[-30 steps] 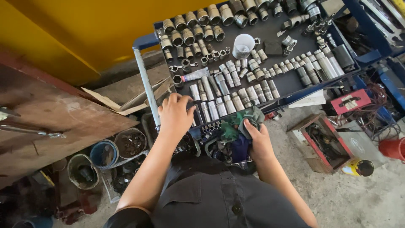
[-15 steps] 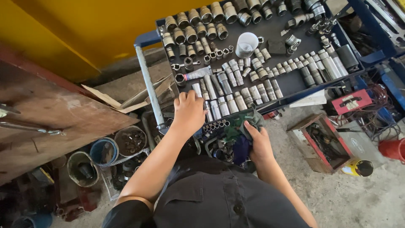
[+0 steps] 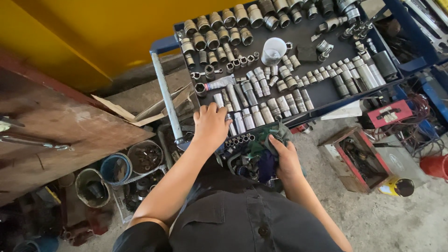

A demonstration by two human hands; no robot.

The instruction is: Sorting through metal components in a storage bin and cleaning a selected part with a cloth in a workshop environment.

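Long chrome sockets (image 3: pixel 247 114) lie in a row on the dark tray (image 3: pixel 322 91) at its near edge, long axes running away from the person. The left hand (image 3: pixel 210 125) is right on them, fingers spread and resting over the row's left end, gripping nothing that shows. The right hand (image 3: pixel 285 157), lower and to the right, is closed on a green rag (image 3: pixel 268 135). Outward: a white cup (image 3: pixel 273 49) mid-tray, a red box (image 3: pixel 389 112) beyond its right edge, a yellow can (image 3: pixel 396 186) on the floor.
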